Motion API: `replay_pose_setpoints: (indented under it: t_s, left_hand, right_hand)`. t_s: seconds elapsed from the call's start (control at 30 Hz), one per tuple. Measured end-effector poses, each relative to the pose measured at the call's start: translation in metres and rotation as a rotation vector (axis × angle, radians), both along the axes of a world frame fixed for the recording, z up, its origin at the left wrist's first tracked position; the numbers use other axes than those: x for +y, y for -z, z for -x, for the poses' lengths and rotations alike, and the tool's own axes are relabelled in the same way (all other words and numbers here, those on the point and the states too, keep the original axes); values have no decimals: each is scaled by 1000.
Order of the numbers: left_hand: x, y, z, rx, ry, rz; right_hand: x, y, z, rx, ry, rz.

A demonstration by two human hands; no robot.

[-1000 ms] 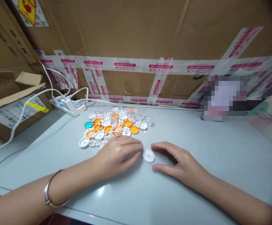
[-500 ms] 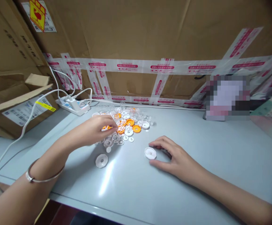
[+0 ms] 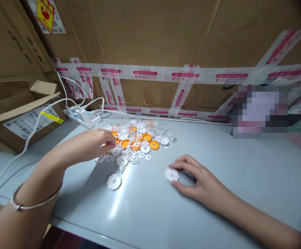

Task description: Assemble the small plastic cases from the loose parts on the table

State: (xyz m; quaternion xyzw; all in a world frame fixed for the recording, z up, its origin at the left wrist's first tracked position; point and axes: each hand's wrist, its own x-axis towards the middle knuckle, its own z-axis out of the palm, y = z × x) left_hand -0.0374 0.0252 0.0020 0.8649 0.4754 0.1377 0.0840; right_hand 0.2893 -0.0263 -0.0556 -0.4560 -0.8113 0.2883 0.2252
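Observation:
My left hand (image 3: 97, 143) reaches over the left side of a pile of small plastic parts. Its fingers are curled together, and whatever is between them is hidden. Under and around it lie orange rings (image 3: 125, 143), white wheel-like pieces (image 3: 122, 160) and clear plastic pieces (image 3: 160, 129). A white round plastic part (image 3: 171, 174) sits between the thumb and fingertips of my right hand (image 3: 192, 174), which grips it by the edge, low over the table. A loose white ring (image 3: 114, 182) with a centre hole lies in front of the pile, near a small white disc (image 3: 122, 168).
A power strip (image 3: 84, 117) with plugs and white cables stands behind the pile at left. Beside it is an open cardboard box (image 3: 23, 117). A large taped carton (image 3: 150, 41) walls off the back. A blurred-out object (image 3: 260, 110) stands at the back right.
My left hand has moved left across the pile, uncovering several orange and white pieces. My right thumb and fingers have closed in on the white round part. The view has shifted slightly.

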Motion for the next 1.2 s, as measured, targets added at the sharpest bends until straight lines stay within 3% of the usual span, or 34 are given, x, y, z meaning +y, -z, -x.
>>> replay_pose_setpoints:
  t_s: [0.1,0.17,0.3,0.43,0.57,0.83,1.07,1.2]
  left_hand:
    - [0,0,-14,122,26,-28]
    - [-1,4,-33,62,71,-109]
    - [0,24,-72,-52,186,-165]
    - [6,42,-93,-64,217,-168]
    - [7,43,-100,-51,202,-137]
    - [-4,30,-100,-68,233,-49]
    - [-1,36,-104,-40,165,-49]
    - [2,32,-102,-236,148,57]
  right_hand:
    - [0,0,0,-12,0,-1]
    - [0,0,0,-13,-2,-5]
    - [1,0,0,0,-10,-20]
    - [1,0,1,24,-16,-45]
    - [1,1,0,35,-18,-63]
    - [0,1,0,46,-14,-79]
    - [1,3,0,43,-19,-64]
    - [0,2,0,54,-18,-68]
